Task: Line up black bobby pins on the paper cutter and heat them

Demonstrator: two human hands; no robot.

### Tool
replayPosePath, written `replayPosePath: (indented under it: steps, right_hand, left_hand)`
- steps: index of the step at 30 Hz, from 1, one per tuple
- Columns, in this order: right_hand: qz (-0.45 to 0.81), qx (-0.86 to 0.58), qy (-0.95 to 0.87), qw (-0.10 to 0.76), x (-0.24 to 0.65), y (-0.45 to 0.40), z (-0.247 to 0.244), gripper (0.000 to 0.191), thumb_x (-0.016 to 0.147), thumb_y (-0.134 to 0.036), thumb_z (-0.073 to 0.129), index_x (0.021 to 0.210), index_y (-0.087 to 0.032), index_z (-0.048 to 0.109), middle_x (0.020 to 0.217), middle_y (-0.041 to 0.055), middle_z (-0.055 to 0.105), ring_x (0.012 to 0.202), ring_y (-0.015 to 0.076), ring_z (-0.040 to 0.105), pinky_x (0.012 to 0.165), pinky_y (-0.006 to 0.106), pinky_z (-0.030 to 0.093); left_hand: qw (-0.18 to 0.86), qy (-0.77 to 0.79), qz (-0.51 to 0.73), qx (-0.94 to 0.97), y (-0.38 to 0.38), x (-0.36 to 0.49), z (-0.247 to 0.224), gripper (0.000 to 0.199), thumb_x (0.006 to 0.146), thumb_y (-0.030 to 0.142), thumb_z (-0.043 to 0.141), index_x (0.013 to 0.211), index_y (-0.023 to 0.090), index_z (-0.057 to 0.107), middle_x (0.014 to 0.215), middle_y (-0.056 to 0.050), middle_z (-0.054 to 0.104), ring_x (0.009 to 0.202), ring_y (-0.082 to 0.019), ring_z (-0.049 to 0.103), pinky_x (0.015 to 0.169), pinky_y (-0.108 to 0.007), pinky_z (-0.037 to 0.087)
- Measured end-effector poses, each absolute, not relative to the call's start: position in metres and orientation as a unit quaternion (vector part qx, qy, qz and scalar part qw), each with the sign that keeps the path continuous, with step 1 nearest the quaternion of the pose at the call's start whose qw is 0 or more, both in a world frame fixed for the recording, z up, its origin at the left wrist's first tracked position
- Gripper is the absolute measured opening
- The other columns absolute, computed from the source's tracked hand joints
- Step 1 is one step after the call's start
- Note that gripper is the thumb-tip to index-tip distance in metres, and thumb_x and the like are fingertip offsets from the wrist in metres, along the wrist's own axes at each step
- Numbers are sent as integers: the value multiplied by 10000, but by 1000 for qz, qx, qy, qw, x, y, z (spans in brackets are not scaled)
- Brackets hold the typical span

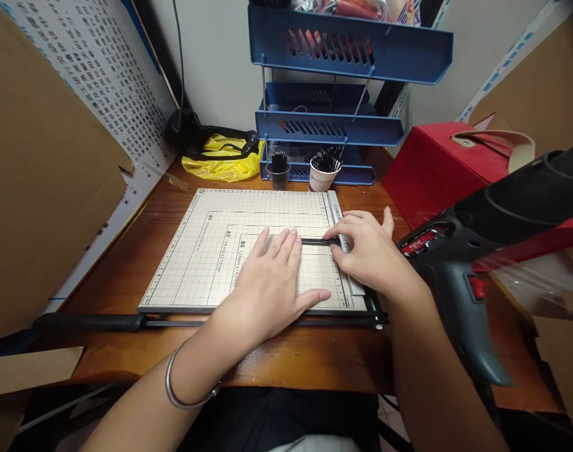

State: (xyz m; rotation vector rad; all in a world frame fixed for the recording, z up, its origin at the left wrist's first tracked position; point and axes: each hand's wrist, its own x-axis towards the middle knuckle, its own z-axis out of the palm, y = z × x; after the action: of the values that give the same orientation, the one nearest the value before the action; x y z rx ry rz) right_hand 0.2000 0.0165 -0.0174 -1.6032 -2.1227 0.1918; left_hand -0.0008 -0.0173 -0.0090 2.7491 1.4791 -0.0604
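Observation:
A cream paper cutter board with printed grid lines lies on the wooden table. My left hand rests flat on it, fingers extended, the fingertips over the left end of a thin bundle of black strips. At the bundle's right end, beside the board's metal ruler edge, my right hand pinches the strips between thumb and fingers. The cutter's black-handled arm lies down along the near edge of the board.
Behind the board stand a clear cup and a paper cup, both with black strips. Farther back are blue tray shelves and a yellow bag. At right are a red box and a dark heat-gun-like tool.

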Motion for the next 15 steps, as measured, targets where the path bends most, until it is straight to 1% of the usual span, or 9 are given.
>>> replayPosePath:
  steps: [10, 15]
  right_hand:
    - [71, -598, -765, 230, 199, 16, -15, 238, 795, -129, 633, 906, -250, 805, 1096, 72, 750, 1274, 336, 590, 1200, 798, 56]
    - [69, -598, -767, 224, 200, 17, -15, 237, 809, -127, 637, 906, -247, 816, 1083, 77, 757, 1253, 336, 607, 1205, 788, 85]
  left_hand:
    - [13, 477, -29, 878, -17, 0, -8, 998, 1008, 771, 241, 1619, -17, 280, 1697, -226, 246, 1610, -333, 227, 1316, -588, 121]
    - [13, 469, -30, 882, -16, -2, -8, 1018, 1000, 783, 256, 1612, -29, 288, 1688, -240, 266, 1605, -338, 242, 1313, -576, 147]
